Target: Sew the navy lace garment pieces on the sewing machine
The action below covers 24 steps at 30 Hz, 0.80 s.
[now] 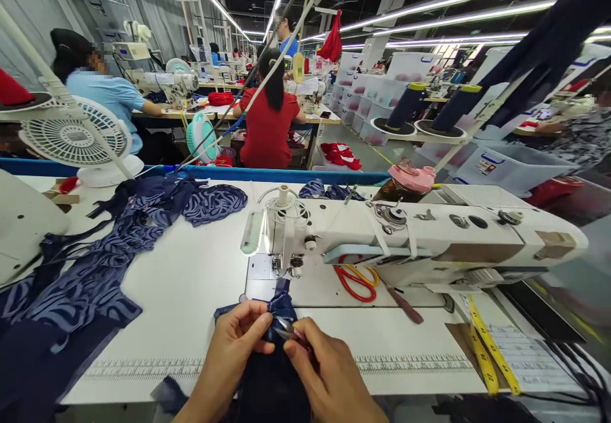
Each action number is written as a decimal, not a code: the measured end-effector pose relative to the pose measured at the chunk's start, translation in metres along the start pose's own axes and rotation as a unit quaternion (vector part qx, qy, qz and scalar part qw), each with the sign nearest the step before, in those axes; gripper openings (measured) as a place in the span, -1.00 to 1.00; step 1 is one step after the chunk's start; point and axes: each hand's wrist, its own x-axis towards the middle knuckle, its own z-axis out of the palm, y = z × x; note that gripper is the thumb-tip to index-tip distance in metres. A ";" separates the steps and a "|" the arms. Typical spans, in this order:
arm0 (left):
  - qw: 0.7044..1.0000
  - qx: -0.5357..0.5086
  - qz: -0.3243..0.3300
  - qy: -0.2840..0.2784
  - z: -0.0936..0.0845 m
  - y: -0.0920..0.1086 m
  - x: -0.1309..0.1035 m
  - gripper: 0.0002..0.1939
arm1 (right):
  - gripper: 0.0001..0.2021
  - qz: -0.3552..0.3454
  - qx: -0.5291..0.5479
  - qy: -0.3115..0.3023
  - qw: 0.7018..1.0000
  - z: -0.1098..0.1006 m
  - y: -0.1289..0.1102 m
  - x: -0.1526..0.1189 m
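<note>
Navy fabric (272, 372) hangs over the table's front edge, its upper part bunched up in front of the sewing machine's needle area. My left hand (238, 337) pinches a fold of this fabric between thumb and fingers. In my right hand (319, 362) is a small pair of metal snips (283, 329), the blades pointing left against the fabric by my left fingertips. The white sewing machine (344, 226) stands just beyond both hands.
Patterned navy pieces (100, 257) cover the table's left side. Red-handled scissors (354, 283) and a brown-handled tool (405, 304) lie under the machine arm. A yellow tape measure (483, 346) is at right. A fan (76, 133) stands back left; people sit beyond.
</note>
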 end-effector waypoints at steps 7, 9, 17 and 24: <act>1.000 0.004 0.025 0.010 0.002 -0.005 0.000 -0.55 | -0.72 0.007 -0.026 0.049 0.998 0.014 0.008 0.008; 1.000 0.000 0.026 0.014 0.002 -0.007 0.001 -0.56 | -0.72 0.002 -0.034 0.055 0.998 0.014 0.008 0.009; 0.999 0.012 0.047 0.007 0.003 -0.012 0.001 -0.59 | -0.73 -0.005 -0.043 0.070 0.997 0.015 0.008 0.009; 0.996 0.024 0.077 0.026 0.008 -0.015 -0.003 -0.63 | -0.73 -0.007 -0.029 0.077 0.997 0.016 0.008 0.008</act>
